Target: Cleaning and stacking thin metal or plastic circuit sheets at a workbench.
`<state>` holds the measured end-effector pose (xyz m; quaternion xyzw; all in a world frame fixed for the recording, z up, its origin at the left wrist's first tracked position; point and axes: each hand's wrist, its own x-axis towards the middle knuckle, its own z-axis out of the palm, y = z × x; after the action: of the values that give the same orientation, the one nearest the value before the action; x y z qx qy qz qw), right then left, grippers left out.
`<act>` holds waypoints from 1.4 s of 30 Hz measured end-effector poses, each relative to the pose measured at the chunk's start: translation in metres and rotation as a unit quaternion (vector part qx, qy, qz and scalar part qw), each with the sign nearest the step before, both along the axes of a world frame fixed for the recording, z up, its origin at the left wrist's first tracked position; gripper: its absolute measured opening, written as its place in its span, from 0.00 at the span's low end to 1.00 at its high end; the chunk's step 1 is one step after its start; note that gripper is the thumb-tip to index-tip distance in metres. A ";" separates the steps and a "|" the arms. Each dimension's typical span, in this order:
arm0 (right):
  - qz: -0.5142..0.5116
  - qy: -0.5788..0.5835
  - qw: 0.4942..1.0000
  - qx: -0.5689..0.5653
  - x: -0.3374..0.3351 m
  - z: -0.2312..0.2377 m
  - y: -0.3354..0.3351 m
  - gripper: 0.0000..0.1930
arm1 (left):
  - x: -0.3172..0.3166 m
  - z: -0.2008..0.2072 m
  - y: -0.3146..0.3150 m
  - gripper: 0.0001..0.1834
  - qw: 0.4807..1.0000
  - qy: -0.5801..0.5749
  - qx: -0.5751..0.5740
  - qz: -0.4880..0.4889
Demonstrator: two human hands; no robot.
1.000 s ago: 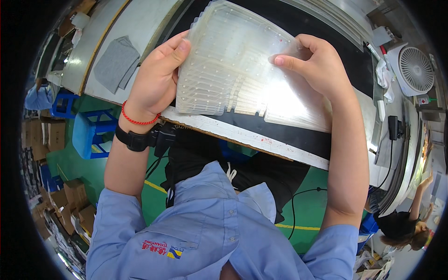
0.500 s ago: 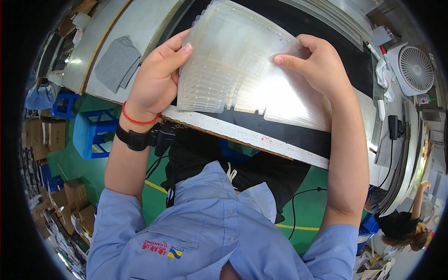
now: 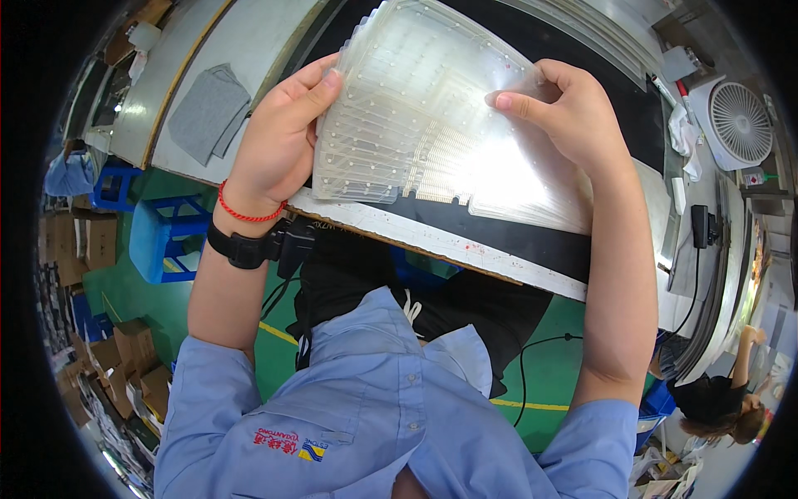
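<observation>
A fanned stack of clear plastic sheets [image 3: 366, 154] with fine silvery lines and small dots is held tilted over the bench's front edge. My left hand [image 3: 287, 125] grips the left side of the stack, thumb on top and fingers behind it. At the right side my right hand [image 3: 569, 112] pinches the sheets, its thumb flat on the upper face and its fingers behind the edge. Bright glare covers the lower right of the stack. The hidden fingers of both hands lie under the sheets.
A black mat [image 3: 532, 241] lies along the white bench edge [image 3: 432, 241]. Left is a grey cloth [image 3: 209, 115]; right are a white fan [image 3: 740, 125] and a black adapter [image 3: 705, 226] with a cable. Blue stools [image 3: 162, 237] stand on the green floor. Another person [image 3: 723, 407] is at far right.
The sheets have shifted slightly and their angle to the light differs, so the dots and lines show more clearly. Both hands keep their grip, with the right thumb moved a little.
</observation>
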<state>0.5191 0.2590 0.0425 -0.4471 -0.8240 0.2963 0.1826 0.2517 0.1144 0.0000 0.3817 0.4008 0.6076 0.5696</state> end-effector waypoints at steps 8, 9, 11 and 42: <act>0.024 -0.004 0.999 0.026 0.001 -0.003 0.002 0.21 | 0.002 0.000 0.000 0.25 1.000 -0.012 0.003 0.004; 0.024 -0.004 0.999 0.026 0.000 -0.003 0.001 0.21 | 0.002 0.000 0.000 0.25 1.000 -0.013 0.006 0.000; 0.014 -0.019 0.999 0.026 -0.001 -0.002 0.000 0.21 | 0.002 0.000 0.000 0.25 1.000 -0.016 0.007 0.000; 0.016 0.015 1.000 0.015 -0.002 -0.003 0.001 0.22 | 0.006 0.009 -0.004 0.24 0.998 -0.044 -0.007 0.032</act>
<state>0.5173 0.2597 0.0399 -0.4268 -0.8323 0.2938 0.1970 0.2573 0.1100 0.0094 0.3375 0.3918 0.6391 0.5693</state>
